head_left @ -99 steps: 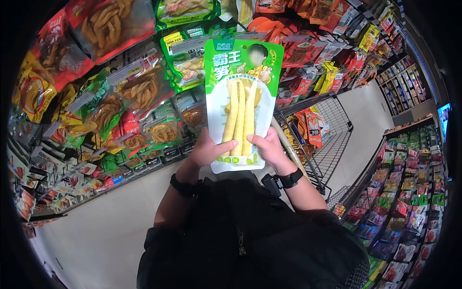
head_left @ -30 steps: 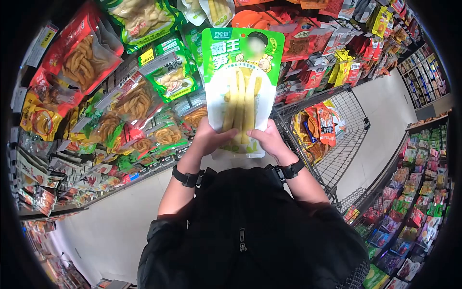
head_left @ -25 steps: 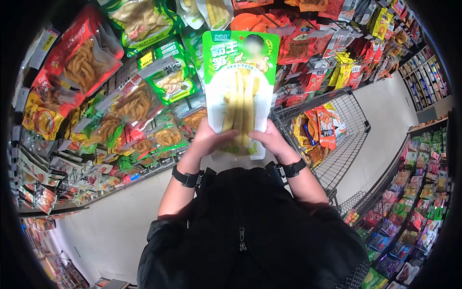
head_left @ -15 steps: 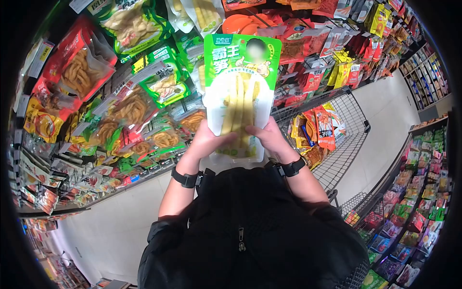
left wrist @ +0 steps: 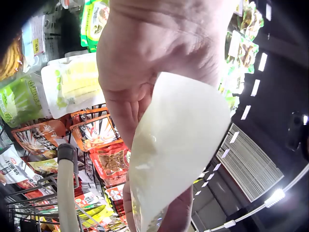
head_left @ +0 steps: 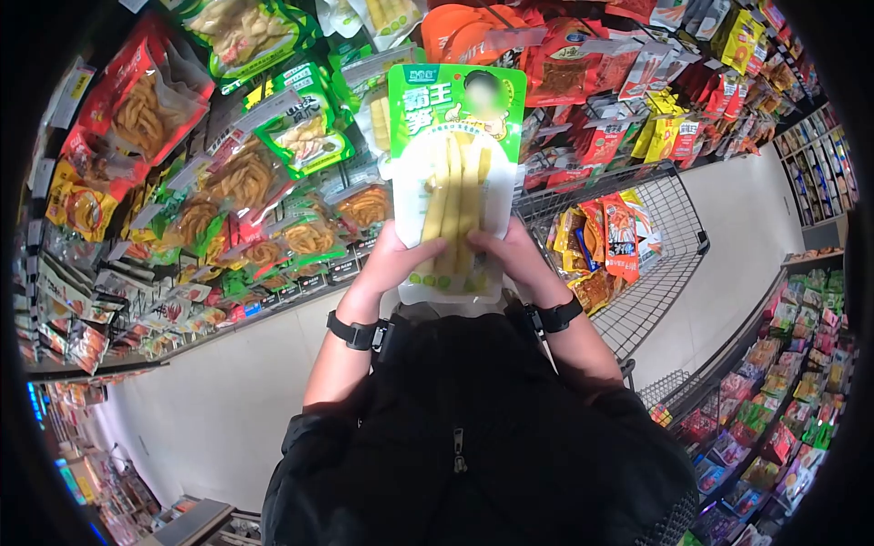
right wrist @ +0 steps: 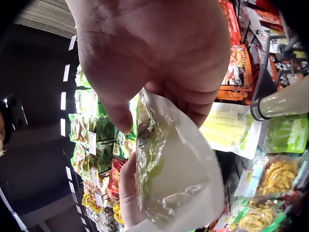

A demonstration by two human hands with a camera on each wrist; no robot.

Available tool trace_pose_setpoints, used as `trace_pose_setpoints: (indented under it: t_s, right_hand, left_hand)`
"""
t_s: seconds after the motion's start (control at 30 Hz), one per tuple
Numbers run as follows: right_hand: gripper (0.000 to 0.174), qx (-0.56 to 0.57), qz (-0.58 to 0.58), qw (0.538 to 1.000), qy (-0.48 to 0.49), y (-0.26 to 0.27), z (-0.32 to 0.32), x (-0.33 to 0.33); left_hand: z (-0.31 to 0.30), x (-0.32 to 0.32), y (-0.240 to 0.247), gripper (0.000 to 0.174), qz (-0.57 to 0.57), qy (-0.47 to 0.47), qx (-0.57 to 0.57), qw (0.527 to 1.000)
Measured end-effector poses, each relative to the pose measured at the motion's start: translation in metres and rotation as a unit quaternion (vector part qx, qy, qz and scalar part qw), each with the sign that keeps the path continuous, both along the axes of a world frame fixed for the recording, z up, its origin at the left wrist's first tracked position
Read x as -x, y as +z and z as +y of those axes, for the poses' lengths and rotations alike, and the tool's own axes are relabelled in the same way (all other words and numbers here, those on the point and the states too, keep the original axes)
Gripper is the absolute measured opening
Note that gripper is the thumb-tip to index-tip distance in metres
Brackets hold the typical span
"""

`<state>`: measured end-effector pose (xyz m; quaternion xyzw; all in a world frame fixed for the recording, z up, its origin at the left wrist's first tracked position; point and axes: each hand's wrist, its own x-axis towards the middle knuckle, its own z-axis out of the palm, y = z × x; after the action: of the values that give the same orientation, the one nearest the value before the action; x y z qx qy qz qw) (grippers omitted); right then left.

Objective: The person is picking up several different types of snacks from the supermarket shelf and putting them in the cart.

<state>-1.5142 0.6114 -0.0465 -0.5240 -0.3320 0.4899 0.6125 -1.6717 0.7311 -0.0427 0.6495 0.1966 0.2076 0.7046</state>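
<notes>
A green and white pouch of bamboo shoots [head_left: 457, 196] stands upright before the chest, its printed front facing the head camera. My left hand [head_left: 401, 264] grips its lower left edge, thumb lying across the front. On the opposite edge my right hand [head_left: 517, 259] holds it the same way, so both thumbs rest over the pale shoots. A bright glare washes out part of the left side. From the left wrist the pouch's plain white surface [left wrist: 181, 130] shows edge-on below the palm. The right wrist view shows its shiny, creased lower end [right wrist: 178, 164].
Hanging snack packets [head_left: 305, 127] fill the rack ahead and left. A wire shopping cart [head_left: 660, 264] with several orange and yellow packets [head_left: 608, 237] stands to the right. Another packed shelf [head_left: 774, 391] lines the far right. Pale floor [head_left: 237, 391] shows behind on the left.
Both hands keep hold of the bamboo shoot pouch throughout. Over the last second it has tipped slightly and the glare on it has shifted. Compared with the oldest frame, more of the cart shows.
</notes>
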Motion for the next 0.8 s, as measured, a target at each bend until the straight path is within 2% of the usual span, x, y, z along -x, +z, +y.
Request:
trace_pose_setpoints:
  t_s: [0.13, 0.3, 0.57, 0.67, 0.73, 0.77, 0.8]
  right_hand:
    - [0.024, -0.017, -0.049, 0.997, 0.059, -0.002, 0.002, 0.0]
    - [0.025, 0.001, -0.055, 0.997, 0.061, 0.004, 0.003, 0.002]
    - [0.028, -0.001, -0.012, 0.999, 0.037, -0.008, 0.002, 0.007]
    - [0.038, -0.017, 0.026, 1.0, -0.004, -0.016, 0.001, 0.01]
    - [0.051, -0.106, -0.041, 0.973, -0.199, -0.027, 0.006, 0.018]
    - [0.051, -0.108, -0.041, 0.973, -0.2, -0.028, 0.004, 0.018]
    - [0.055, -0.107, -0.179, 0.96, -0.188, -0.026, 0.002, 0.017]
  left_hand:
    - [0.002, -0.002, 0.003, 0.036, -0.033, 0.019, -0.024, 0.999]
    - [0.003, -0.005, 0.005, 0.038, -0.036, 0.02, -0.03, 0.999]
    - [0.005, -0.001, 0.0, 0.027, 0.018, 0.012, -0.025, 0.999]
    - [0.002, -0.002, -0.005, 0.027, 0.038, 0.031, -0.028, 0.998]
    - [0.0, -0.003, -0.005, 0.028, 0.056, 0.045, -0.062, 0.995]
    - [-0.001, -0.004, -0.005, 0.029, 0.076, 0.06, -0.094, 0.991]
    - [-0.001, -0.005, -0.007, 0.029, 0.075, 0.059, -0.096, 0.991]
